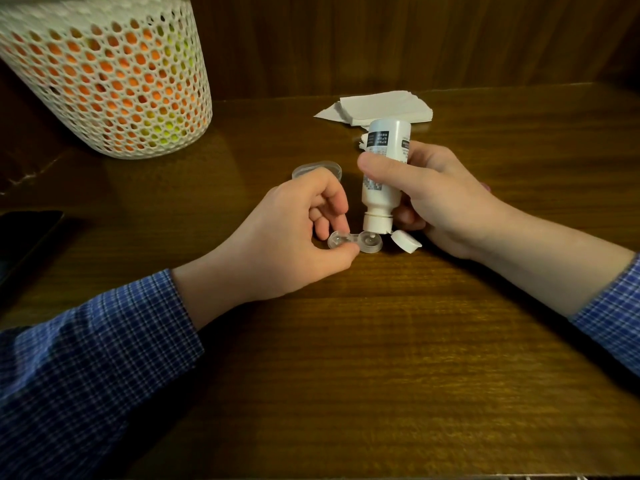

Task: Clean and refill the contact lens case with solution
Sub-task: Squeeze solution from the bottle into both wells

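Dispensing solution into the right-hand well of a contact lens case, bottle inverted directly above it.

Wooden table (381,341) carries the work, with a mesh basket (114,81) at far left and a stack of tissues (381,105) at the back; right hand (446,202) wraps the solution bottle (381,168), thumb across the front and fingers closed round the body, nozzle pointing straight down with the flip cap (406,241) hanging open to its right; left hand (294,233) steadies the lens case (355,241), thumb and forefinger pinching its left well, remaining fingers curled; case lies flat, long axis running left to right, its right well just beneath the nozzle tip; whether tip and well touch cannot be told; a clear lid (317,169) rests behind the left hand; left well lies further from the nozzle, so filling it probably calls for a short sideways shift of bottle or case.
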`<state>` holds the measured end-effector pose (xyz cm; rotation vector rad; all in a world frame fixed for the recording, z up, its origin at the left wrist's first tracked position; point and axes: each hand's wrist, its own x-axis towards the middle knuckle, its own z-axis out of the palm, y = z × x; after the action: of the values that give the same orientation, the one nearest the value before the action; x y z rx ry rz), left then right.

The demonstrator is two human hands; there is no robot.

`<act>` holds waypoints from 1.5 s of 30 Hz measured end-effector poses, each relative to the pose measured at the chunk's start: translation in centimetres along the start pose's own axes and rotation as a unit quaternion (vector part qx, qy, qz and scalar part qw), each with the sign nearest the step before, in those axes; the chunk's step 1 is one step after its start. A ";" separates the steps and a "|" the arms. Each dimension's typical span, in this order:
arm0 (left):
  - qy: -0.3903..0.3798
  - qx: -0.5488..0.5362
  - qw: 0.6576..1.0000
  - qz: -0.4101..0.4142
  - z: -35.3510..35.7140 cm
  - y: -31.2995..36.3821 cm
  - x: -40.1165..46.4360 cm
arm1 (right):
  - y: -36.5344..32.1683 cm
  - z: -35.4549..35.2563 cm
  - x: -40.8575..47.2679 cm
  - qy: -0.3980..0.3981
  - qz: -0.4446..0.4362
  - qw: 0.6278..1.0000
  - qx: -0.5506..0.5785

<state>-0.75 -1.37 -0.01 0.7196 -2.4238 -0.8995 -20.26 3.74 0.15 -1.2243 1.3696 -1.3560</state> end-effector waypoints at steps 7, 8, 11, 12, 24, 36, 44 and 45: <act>0.002 0.013 1.000 0.015 0.0 0.0 0.0 | -0.1 0.0 0.0 0.001 0.003 1.000 0.002; 0.003 0.014 1.000 0.016 0.0 0.0 0.0 | -0.1 0.0 -0.1 0.000 0.001 1.000 0.002; 0.007 0.019 1.000 0.020 0.0 0.0 0.0 | -0.2 0.0 -0.1 -0.001 0.001 1.000 -0.004; 0.008 0.024 0.999 0.023 0.0 0.0 0.0 | -0.2 0.0 -0.1 -0.001 0.002 1.000 -0.006; 0.003 0.023 0.999 0.022 -0.1 -0.2 0.1 | -0.2 0.0 -0.1 -0.001 0.008 1.000 -0.010; 0.000 0.010 1.000 0.020 -0.1 0.1 0.0 | -0.3 -0.1 -0.1 -0.012 0.005 1.000 -0.009; -0.002 0.011 1.000 0.018 0.0 0.0 0.0 | -0.3 -0.1 -0.2 -0.014 0.006 1.000 -0.021; -0.003 0.011 1.000 0.018 -0.1 0.0 0.0 | -0.4 -0.1 -0.2 -0.011 0.007 1.000 -0.022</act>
<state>-0.73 -1.40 0.04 0.6809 -2.4469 -0.8641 -20.26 3.95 0.50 -1.2532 1.3954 -1.3057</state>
